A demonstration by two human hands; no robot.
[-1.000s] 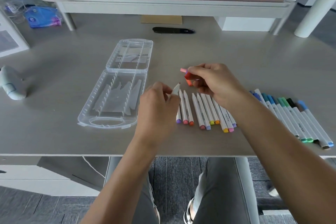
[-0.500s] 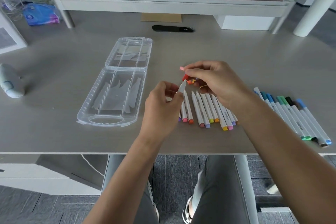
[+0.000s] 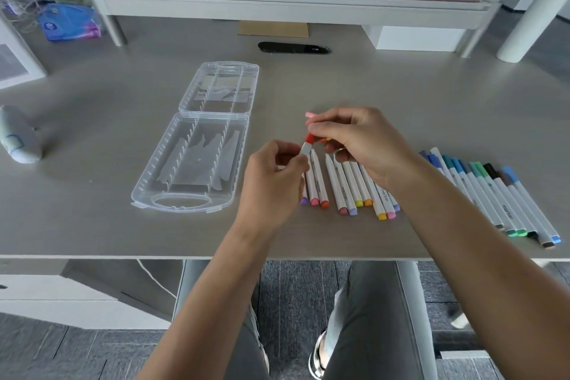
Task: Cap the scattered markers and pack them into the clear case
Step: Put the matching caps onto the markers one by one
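I have the white-barrelled marker point(image 3: 306, 150) pinched in my left hand point(image 3: 273, 177), its far end sticking up past my thumb and forefinger. My right hand point(image 3: 359, 143) sits just beyond and to the right of it, fingers curled, pinching a small red cap point(image 3: 310, 137) that meets the tip of that marker; whether the cap is fully seated I cannot tell. A pink cap point(image 3: 309, 114) peeks out above my right forefinger, and an orange cap point(image 3: 325, 140) shows under the same hand, so that hand is clamped on several caps at once. Both hands hover close together above the grey worktop point(image 3: 401, 80), wrists raised, forearms coming in from the near edge.

Directly under my hands lies a row of white uncapped markers point(image 3: 342, 185) with coloured rear ends in purple, pink, red, yellow and orange, lined up side by side and pointing away from me. Further right, partly behind my right forearm, lies a second row of capped blue, green and black markers point(image 3: 499, 197), slanting toward the worktop's near right corner.

The clear plastic case point(image 3: 197, 160) lies open and flat to the left of my left hand, near but not touching it, its lid point(image 3: 220, 86) hinged away from me. Its ribbed slots hold no markers; only some translucent sheets are inside.
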